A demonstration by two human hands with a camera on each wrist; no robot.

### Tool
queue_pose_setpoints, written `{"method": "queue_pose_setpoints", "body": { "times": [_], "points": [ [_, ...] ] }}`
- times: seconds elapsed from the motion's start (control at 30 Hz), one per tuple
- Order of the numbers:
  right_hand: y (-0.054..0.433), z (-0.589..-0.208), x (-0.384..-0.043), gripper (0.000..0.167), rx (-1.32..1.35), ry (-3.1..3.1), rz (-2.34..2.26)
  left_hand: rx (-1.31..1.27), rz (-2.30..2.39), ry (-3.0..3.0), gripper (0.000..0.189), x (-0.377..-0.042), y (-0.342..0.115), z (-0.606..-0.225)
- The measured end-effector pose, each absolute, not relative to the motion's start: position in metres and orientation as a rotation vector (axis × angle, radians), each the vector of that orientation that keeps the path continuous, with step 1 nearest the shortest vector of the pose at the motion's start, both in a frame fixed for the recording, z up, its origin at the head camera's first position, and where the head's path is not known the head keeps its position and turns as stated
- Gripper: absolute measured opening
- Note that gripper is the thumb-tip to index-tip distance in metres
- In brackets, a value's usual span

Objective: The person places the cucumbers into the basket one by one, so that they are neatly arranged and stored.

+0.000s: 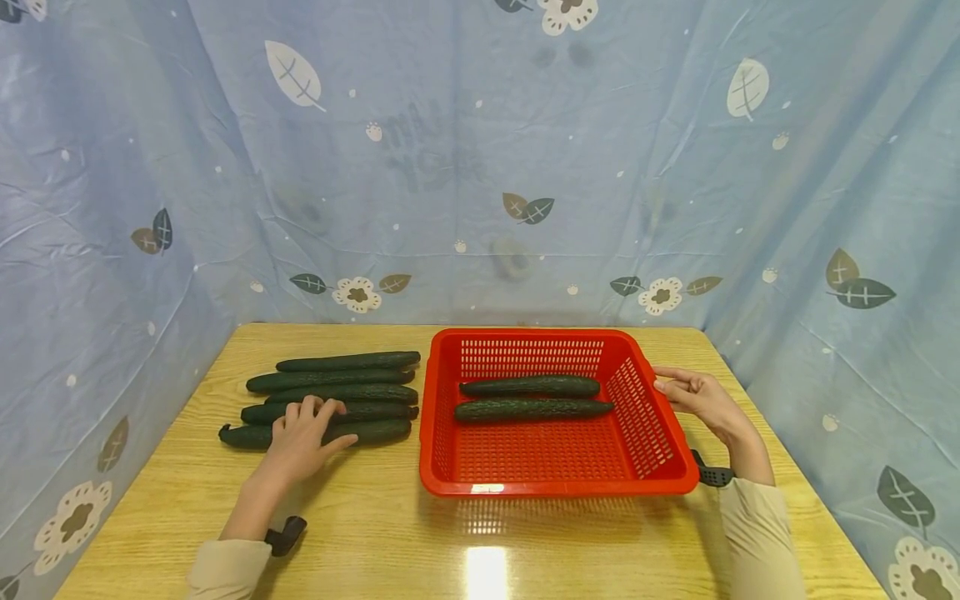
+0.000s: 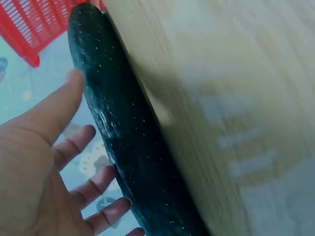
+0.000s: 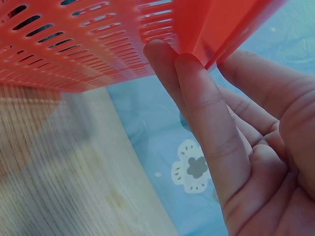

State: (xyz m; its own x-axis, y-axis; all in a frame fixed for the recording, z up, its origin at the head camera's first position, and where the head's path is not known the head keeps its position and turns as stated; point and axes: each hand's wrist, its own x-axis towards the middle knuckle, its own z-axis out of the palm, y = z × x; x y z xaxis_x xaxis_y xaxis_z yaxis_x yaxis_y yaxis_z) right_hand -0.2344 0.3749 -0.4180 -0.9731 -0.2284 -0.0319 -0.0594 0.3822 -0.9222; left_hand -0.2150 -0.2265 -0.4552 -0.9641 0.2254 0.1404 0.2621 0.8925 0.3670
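Note:
Side by side on the left of the table lie several dark green cucumbers point(image 1: 348, 361). My left hand point(image 1: 303, 442) reaches over the front ones, fingers spread. In the left wrist view the thumb and fingertips point(image 2: 106, 177) lie along one side of a cucumber point(image 2: 125, 123), not wrapped round it. To the right stands a red plastic basket point(image 1: 555, 488) with slotted walls, two cucumbers point(image 1: 532, 409) lying inside. My right hand point(image 1: 701, 400) holds its right rim; in the right wrist view two fingers point(image 3: 202, 93) sit under the rim and the thumb at its outer edge.
The wooden table point(image 1: 360, 533) carries everything. A blue curtain point(image 1: 450, 167) printed with leaves and flowers hangs behind and along both sides. Dark wrist-worn devices point(image 1: 287, 536) show below the hands.

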Motion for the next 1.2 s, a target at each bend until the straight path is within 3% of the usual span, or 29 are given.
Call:
{"method": "queue_pose_setpoints", "body": {
  "times": [0.8, 1.2],
  "points": [
    [0.376, -0.419, -0.235, 0.054, -0.268, 2.463, -1.662, -0.411, -0.255, -2.905, 0.036, -0.210, -0.238, -0.474],
    [0.374, -0.417, -0.235, 0.055, -0.258, 2.456, -1.660, -0.504, -0.466, -2.973, 0.037, -0.199, -0.246, -0.473]
  ]
}}
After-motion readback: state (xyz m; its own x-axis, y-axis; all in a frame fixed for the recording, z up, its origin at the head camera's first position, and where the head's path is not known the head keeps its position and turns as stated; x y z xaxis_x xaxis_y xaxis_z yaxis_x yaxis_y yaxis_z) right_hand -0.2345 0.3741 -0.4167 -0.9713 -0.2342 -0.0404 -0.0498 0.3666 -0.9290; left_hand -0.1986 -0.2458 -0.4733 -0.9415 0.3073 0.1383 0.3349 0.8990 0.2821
